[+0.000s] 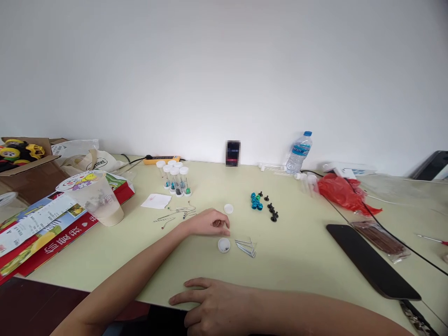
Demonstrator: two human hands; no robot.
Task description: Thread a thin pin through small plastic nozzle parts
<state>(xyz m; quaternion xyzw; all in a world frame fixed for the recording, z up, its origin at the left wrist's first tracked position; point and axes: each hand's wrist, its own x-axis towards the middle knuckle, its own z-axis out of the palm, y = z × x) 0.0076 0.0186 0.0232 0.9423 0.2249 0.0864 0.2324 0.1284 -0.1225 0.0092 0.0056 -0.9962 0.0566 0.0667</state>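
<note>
My left hand (210, 223) is over the middle of the table, its fingertips drawn together in a pinch; whatever may be in them is too small to make out. Just below it a shallow white cap (224, 245) holds tiny dark pieces. Another white cap (228, 208) lies beyond the fingers. To the right are several L-shaped hex keys (246, 248). Thin metal bits and wires (182, 212) are scattered left of the hand. My right hand (220, 303) rests at the near table edge, fingers spread, with nothing in it.
Blue round parts (256, 201) and black knobbed pieces (272, 210) lie right of centre. Capped clear tubes (178, 181) stand behind white paper (156, 201). A drink cup (105, 205) is left; a water bottle (299, 151), red bag (345, 191) and dark phone-like slab (371, 261) are right.
</note>
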